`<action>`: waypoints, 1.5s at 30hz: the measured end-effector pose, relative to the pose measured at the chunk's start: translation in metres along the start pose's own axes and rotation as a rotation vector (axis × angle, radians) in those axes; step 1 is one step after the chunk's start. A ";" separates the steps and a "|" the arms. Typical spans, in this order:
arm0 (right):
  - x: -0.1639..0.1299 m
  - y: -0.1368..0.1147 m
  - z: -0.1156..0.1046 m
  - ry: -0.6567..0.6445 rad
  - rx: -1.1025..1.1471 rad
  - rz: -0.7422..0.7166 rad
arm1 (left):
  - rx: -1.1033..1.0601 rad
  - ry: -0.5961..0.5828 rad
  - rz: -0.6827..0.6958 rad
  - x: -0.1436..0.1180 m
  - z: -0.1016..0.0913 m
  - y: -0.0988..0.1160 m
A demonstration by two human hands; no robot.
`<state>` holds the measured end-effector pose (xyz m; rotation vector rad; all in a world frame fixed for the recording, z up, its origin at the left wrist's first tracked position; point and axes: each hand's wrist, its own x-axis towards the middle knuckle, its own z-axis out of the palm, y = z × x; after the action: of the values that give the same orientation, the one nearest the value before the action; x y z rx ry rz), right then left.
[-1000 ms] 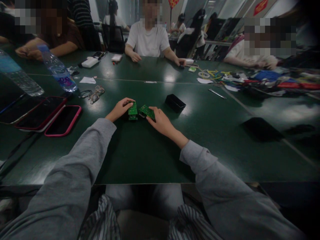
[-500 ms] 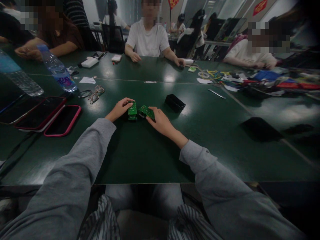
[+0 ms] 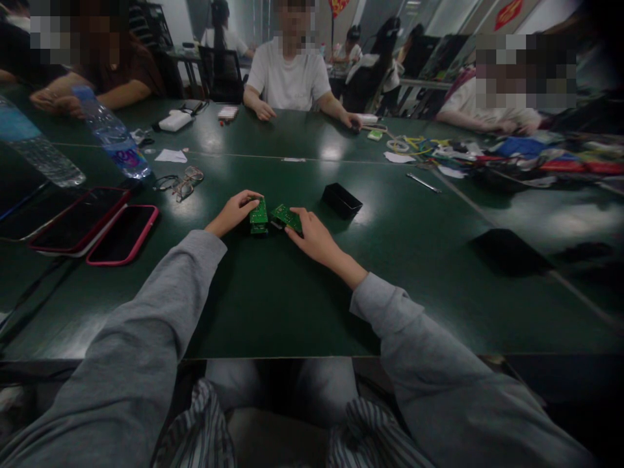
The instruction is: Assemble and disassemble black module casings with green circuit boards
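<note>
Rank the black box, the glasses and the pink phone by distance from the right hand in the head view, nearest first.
1. Black box: just beyond the right hand, slightly to its right.
2. Glasses: far left, past the left hand.
3. Pink phone: farthest left.

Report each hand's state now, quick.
Left hand: fingers curled on the upright green circuit board.
Right hand: fingers on the tilted green circuit board.

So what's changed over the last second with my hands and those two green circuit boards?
Nothing has visibly changed. The left hand is on the left circuit board as before, and the right hand on the right circuit board, both on the green table. The black box, phones and glasses lie where they did.
</note>
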<state>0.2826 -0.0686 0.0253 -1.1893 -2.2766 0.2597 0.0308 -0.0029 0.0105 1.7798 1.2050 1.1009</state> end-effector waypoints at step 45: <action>0.000 -0.001 -0.001 -0.003 0.000 -0.002 | 0.027 -0.006 0.003 0.001 -0.001 -0.002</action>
<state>0.2825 -0.0694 0.0271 -1.1871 -2.2804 0.2616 0.0296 -0.0015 0.0091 1.8040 1.2198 1.0851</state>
